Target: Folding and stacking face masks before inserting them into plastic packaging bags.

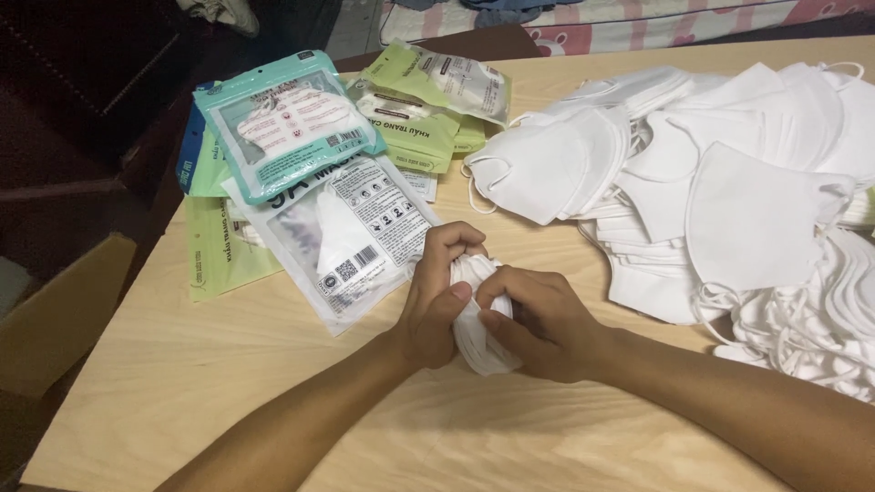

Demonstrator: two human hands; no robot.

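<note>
White folded masks [478, 314] are squeezed by both hands [492, 305], seemingly mid-table, bare wood [228, 364] toward the near edge.

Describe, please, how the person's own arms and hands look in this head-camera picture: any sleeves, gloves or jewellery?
Both forearms are bare as far as the frame shows, with no sleeves visible. The left hand and right hand wear no gloves; no rings, watch or wristband show on the visible parts.
</note>
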